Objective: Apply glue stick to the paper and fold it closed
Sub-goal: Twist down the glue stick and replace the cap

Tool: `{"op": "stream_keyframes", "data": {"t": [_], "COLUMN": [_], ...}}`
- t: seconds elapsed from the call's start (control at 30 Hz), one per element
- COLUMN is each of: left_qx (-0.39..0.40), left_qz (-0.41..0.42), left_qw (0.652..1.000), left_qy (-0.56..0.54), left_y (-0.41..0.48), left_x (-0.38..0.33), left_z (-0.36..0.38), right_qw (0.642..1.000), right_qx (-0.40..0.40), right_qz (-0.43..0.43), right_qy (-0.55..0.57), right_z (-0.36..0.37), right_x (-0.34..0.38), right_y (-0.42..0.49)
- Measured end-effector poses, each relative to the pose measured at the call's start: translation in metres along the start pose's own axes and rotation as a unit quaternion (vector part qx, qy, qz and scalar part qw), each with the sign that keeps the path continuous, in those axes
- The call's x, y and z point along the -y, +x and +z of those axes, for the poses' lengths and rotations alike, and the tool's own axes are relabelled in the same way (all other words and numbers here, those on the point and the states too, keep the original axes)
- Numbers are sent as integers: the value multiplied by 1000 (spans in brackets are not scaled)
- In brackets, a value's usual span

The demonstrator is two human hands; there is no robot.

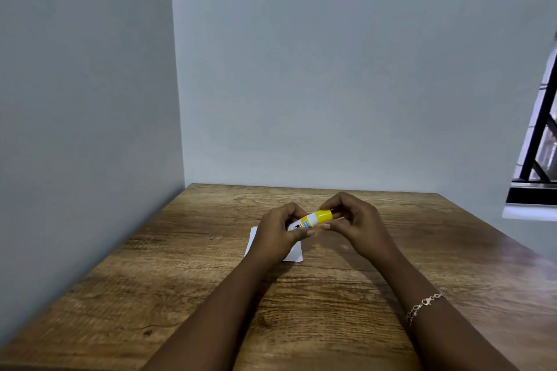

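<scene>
A glue stick (313, 219) with a white label and a yellow cap is held level above the table between both hands. My left hand (278, 233) grips its body. My right hand (351, 218) pinches the yellow cap with fingertips. Whether the cap is on tight or coming off cannot be told. A small white paper (294, 253) lies flat on the wooden table (196, 280), mostly hidden under my left hand; only its left edge and near right corner show.
The table stands in a corner, with a grey wall close on the left and another behind it. A window with dark bars (539, 144) is at the right. A bracelet (422, 307) sits on my right wrist.
</scene>
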State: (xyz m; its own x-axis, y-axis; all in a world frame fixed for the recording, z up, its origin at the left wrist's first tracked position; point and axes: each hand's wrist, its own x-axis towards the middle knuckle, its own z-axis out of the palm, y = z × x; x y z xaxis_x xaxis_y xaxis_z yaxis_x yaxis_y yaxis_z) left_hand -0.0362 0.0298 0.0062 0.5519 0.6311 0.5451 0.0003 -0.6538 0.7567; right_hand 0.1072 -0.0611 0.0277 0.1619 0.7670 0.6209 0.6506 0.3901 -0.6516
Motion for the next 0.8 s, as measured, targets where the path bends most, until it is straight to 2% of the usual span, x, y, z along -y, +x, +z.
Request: {"op": "stream_keyframes", "data": {"t": [0.37, 0.47, 0.63, 0.8], "left_qx": [11, 14, 16, 47], "left_qz": [7, 10, 23, 11], "left_qw": [1000, 1000, 999, 998], "left_qy": [9, 12, 21, 31], "left_y": [-2, -3, -6, -4], "left_x": [0, -1, -6, -6], "left_z": [-1, 0, 2, -5], "right_qw": [1000, 998, 986, 987], "right_qx": [14, 31, 14, 39], "right_qz": [-21, -27, -38, -68], "right_qy": [7, -41, -164, -138], "right_z": [3, 5, 9, 10], "right_x": [1, 3, 0, 0], "right_y": [0, -2, 2, 0]}}
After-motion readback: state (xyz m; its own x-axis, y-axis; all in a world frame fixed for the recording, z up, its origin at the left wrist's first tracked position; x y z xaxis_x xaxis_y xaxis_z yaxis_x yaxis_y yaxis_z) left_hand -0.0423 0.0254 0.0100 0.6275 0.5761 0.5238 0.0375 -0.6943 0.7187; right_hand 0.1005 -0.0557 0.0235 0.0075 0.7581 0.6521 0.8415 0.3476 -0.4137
